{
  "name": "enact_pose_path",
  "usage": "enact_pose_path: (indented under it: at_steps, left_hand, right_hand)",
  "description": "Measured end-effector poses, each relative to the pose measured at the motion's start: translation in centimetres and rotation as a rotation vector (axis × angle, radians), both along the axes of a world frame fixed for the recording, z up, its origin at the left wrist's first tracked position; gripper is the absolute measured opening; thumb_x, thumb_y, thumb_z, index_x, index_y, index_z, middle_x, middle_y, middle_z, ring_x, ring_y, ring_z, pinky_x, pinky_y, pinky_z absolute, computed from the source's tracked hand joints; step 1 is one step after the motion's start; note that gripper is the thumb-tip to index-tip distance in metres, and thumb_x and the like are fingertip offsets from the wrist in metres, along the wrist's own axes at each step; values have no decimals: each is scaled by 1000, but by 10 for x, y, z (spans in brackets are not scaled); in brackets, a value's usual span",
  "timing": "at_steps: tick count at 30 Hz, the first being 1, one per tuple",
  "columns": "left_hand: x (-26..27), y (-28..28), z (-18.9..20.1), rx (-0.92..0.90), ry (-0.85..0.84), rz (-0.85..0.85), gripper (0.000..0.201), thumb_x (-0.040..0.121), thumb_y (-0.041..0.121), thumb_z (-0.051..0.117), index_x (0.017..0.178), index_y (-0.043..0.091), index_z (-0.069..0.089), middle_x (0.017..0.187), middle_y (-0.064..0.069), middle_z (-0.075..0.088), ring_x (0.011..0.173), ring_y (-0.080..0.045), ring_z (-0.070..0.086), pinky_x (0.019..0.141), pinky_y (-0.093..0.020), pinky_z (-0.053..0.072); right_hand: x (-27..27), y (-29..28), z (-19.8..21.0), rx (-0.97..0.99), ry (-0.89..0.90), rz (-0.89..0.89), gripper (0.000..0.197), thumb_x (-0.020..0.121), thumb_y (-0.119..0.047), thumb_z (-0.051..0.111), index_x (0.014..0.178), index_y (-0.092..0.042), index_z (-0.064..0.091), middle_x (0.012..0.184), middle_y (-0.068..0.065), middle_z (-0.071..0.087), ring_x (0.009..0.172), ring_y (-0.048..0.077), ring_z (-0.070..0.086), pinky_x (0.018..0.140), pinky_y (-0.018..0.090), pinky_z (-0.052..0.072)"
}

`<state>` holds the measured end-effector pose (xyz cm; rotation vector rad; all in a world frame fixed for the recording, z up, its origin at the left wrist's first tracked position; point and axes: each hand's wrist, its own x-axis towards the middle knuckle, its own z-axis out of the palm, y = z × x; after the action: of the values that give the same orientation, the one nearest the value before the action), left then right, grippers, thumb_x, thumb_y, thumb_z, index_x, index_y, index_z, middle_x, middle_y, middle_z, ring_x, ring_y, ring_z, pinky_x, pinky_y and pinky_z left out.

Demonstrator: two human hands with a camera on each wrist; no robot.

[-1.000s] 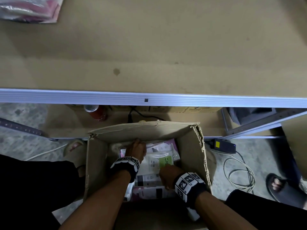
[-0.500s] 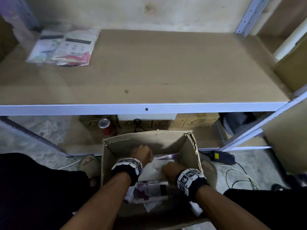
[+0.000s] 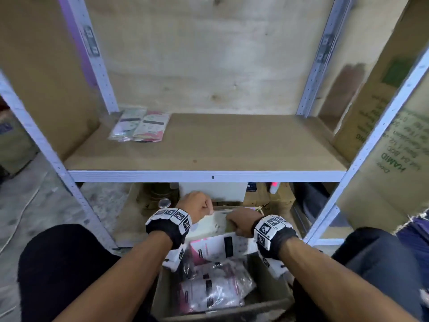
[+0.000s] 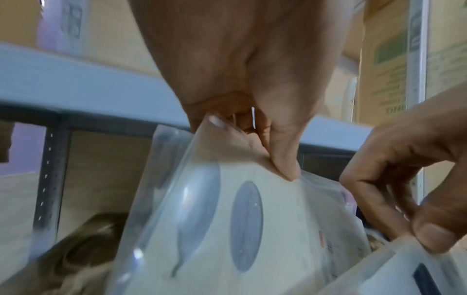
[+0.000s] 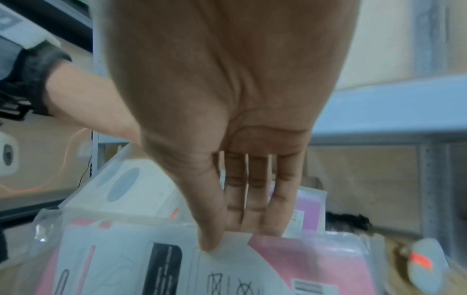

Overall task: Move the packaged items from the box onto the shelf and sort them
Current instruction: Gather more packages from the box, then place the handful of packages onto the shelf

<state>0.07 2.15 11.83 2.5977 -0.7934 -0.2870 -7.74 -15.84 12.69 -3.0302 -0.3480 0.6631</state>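
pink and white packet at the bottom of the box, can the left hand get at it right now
Probably not yet. The left hand already pinches a cream packet at its top edge, and that packet plus the pink-and-white one under the right hand hang above the bottom packet in the box.

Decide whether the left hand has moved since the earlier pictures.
Yes: the left hand, pinching a packet, has risen from inside the box to its far rim.

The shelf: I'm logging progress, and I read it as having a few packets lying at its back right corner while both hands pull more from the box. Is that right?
One detail is wrong: the packets lie at the back left corner of the shelf, as the head view shows. Both the left hand and the right hand do hold packages at the box.
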Motion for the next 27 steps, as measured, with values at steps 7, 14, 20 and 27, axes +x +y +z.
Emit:
enact_pose_path:
  at_steps: [7,14,20,27]
  left_hand:
    - [0,14,87,-97,-142,-36,11,82,19,70,74,26,70,82,11,71,81,-14,66,74,-27,51]
    - [17,20,149,-259,-173,-18,14,88,19,66,77,13,72,68,26,67,74,-9,66,72,-27,52]
    - [48,34,177,-564,-176,85,13,88,14,71,76,19,67,86,-3,74,83,-19,67,80,-32,51]
    - [93,57,167,-895,-94,330,2,90,3,67,89,3,69,105,-20,70,96,-22,61,92,-34,47]
  right_hand:
    - [-2,-9,83,49,-210,-41,17,81,-4,57,80,-18,49,93,6,60,81,21,49,67,28,37]
    - [-1,-33,133,153,-372,-116,19,85,-5,61,85,-20,50,91,1,55,83,19,50,70,24,35]
    - [13,-66,157,381,-460,-283,14,88,-9,64,88,-19,54,81,-7,56,77,15,52,64,21,39]
    - [40,-87,153,753,-463,-462,15,89,-1,59,85,-15,54,75,0,62,70,16,54,67,27,46]
